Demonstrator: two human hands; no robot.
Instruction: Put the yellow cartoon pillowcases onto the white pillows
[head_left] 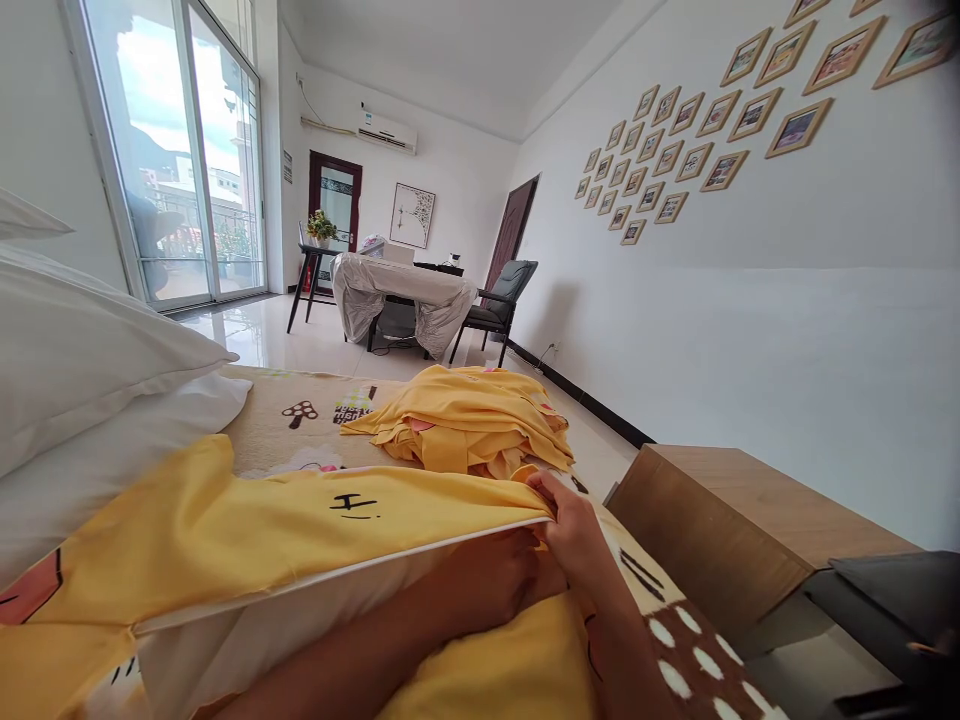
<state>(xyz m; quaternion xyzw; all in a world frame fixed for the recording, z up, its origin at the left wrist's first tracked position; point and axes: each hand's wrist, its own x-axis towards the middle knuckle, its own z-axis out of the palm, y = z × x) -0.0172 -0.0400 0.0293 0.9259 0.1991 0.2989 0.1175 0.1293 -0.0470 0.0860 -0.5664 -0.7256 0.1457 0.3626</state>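
Observation:
A yellow pillowcase [292,520] with a black "Hi" print and a white edge stretches across the bed in front of me. My right hand [571,525] pinches its right end, thumb and fingers closed on the cloth. Below that edge, my left hand [499,578] is curled beside the right wrist, and the cloth partly covers its fingers. What the left fingers grip is hidden. White fabric [300,612], perhaps a pillow, shows under the yellow cloth. More yellow cloth [499,665] lies beneath my forearms.
A crumpled pile of yellow bedding [472,415] lies further up the patterned bed cover [262,415]. White pillows [97,350] are stacked at the left. A wooden cabinet [757,520] stands right of the bed. Beyond are a covered table [405,280] and a black chair [502,300].

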